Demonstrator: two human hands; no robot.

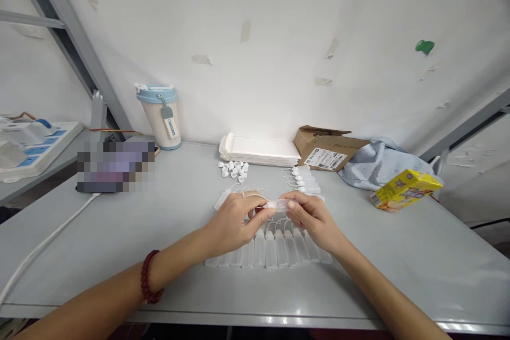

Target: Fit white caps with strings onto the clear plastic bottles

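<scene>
Between my two hands, above the middle of the table, is a small translucent plastic bottle [281,205]. My left hand [238,219] pinches its neck end, while the fingers of my right hand [313,215] close round its body. Below them lies a row of similar translucent bottles [271,251] with thin tubes at their tops. Beyond my right hand, several more bottles with white caps [303,179] lie stacked, their thin tubes pointing left. A loose cluster of small white caps [234,169] sits past my left hand.
At the back stand a cream tumbler with a blue lid [161,117], a stack of white boxes [258,150] and an opened cardboard box [330,150]. A pale blue cloth [372,162] and a yellow carton [406,190] are on the right. A phone [119,164] with a white cable lies left.
</scene>
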